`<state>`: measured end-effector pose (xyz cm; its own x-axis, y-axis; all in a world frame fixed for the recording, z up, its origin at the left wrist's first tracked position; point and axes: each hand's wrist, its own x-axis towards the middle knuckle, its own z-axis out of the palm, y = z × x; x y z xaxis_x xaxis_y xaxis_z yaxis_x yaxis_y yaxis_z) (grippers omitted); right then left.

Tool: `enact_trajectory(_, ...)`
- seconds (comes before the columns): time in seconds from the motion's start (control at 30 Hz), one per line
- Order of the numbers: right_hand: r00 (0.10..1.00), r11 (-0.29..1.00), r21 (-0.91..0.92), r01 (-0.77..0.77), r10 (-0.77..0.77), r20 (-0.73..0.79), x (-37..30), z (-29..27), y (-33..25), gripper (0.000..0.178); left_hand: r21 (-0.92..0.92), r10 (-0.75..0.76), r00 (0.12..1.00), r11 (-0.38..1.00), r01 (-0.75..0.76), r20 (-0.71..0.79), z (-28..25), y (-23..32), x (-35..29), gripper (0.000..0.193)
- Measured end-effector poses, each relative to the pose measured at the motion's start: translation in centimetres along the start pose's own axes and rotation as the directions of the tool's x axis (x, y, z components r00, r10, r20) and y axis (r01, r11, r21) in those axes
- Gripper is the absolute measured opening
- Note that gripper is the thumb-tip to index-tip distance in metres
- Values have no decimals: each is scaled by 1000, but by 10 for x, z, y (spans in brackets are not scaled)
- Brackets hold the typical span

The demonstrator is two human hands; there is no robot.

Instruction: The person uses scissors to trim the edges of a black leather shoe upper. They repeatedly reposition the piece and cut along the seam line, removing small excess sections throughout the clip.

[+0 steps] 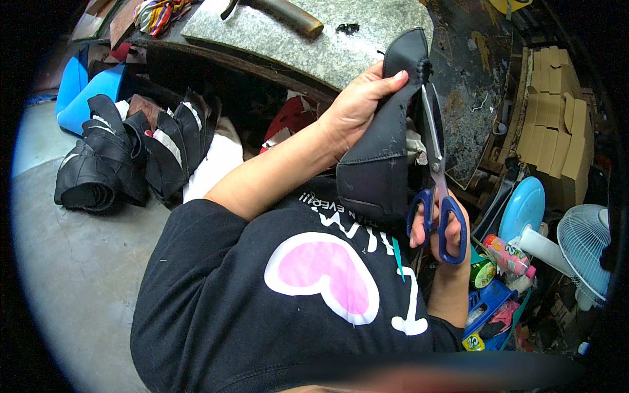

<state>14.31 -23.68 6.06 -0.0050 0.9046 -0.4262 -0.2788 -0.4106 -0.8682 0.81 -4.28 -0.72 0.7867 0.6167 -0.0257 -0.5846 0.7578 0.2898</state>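
My left hand grips a black shoe upper, its thumb pressed on the outer face near the pointed top end. The upper is raised in front of my chest, with stitching along its seams and a rough, gathered edge near the top right. In my right hand is a pair of scissors with dark blue handles, fingers through the loops. Its blades point upward, slightly parted, beside the upper's right edge. Whether they touch the material I cannot tell. A pale scrap of lining shows behind the upper.
A speckled stone slab lies on the worktable ahead, bearing a wooden-handled tool and a black thread clump. Bundled black uppers rest at left near blue sheets. At right are cardboard pieces, a fan and a bottle.
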Motion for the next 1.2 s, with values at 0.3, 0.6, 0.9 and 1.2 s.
enact_trajectory(0.3,999,1000,8,-1,1,-50,-19,-8,-15,87,568,182,983,810,-146,-7,32,16,-10,41)
enact_trajectory(0.6,998,979,194,-57,57,8,-41,-12,-3,84,717,172,983,677,-167,67,42,15,-6,52)
enact_trajectory(0.9,996,994,78,-80,83,-34,-44,-11,-14,89,837,180,971,496,-230,160,38,14,-2,53)
enact_trajectory(1.2,998,993,97,-61,63,-21,-40,-15,-12,86,840,99,984,512,-178,148,41,21,-2,49)
